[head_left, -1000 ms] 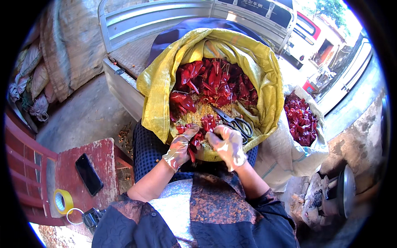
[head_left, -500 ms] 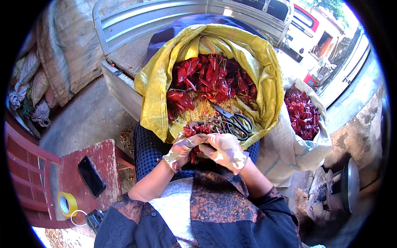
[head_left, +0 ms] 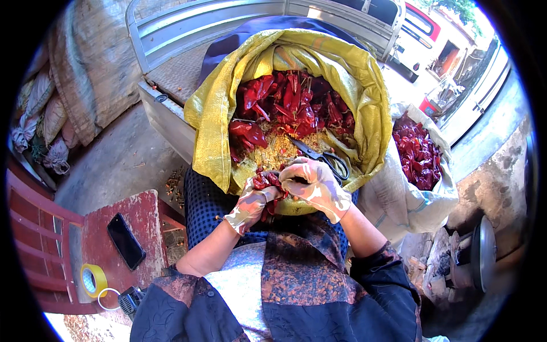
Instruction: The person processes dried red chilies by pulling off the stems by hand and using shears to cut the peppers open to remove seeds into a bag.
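Note:
A yellow woven sack (head_left: pixel 212 117) stands open before me, with dried red chili peppers (head_left: pixel 295 100) heaped at its back and pale seeds (head_left: pixel 277 149) spread in front. Over its near edge, my left hand (head_left: pixel 252 203), in a patterned glove, is closed on a few dried chili peppers (head_left: pixel 266 180). My right hand (head_left: pixel 320 187), gloved alike, is raised just right of them, thumb and fingertips pinched together; whatever is between them is too small to make out. Black-handled scissors (head_left: pixel 333 161) lie on the seeds, their handles partly behind my right hand.
Right of the yellow sack stands a white sack (head_left: pixel 393 196) filled with red chilies (head_left: pixel 419 153). At left, a worn red chair (head_left: pixel 151 228) bears a phone (head_left: pixel 126 241) and a yellow tape roll (head_left: pixel 93 280). A metal truck bed (head_left: pixel 171 128) is behind the sack.
My right hand has lifted away from my left, up and slightly right, now covering part of the scissors' handles. The left hand stays nearly in place with the chilies.

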The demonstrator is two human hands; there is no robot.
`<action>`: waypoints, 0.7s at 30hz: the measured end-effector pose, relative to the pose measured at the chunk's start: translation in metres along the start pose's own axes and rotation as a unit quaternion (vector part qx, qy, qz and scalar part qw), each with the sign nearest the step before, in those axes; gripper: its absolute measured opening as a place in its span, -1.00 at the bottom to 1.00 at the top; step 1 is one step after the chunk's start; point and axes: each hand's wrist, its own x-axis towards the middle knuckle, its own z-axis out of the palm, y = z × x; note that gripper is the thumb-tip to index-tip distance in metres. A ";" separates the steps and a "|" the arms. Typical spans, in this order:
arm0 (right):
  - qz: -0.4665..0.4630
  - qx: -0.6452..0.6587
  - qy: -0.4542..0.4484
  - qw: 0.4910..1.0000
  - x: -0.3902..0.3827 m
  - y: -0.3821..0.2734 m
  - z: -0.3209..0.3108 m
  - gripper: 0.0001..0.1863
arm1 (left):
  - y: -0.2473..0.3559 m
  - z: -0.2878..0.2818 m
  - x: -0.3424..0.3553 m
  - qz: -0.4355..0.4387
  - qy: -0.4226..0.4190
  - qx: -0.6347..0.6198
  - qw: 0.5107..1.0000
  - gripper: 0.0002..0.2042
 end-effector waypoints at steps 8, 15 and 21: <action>-0.117 -0.101 0.015 0.988 -0.012 -0.003 0.004 -0.81 | 0.017 -0.007 -0.008 -0.090 -0.114 0.009 0.989 -0.68; -0.067 0.085 0.050 0.993 -0.028 -0.006 0.012 -0.80 | -0.016 -0.017 -0.002 -0.050 -0.107 0.009 0.993 -0.64; 0.084 0.264 0.162 0.947 -0.024 -0.001 0.034 -0.90 | -0.014 -0.007 -0.004 -0.045 -0.055 -0.045 0.996 -0.69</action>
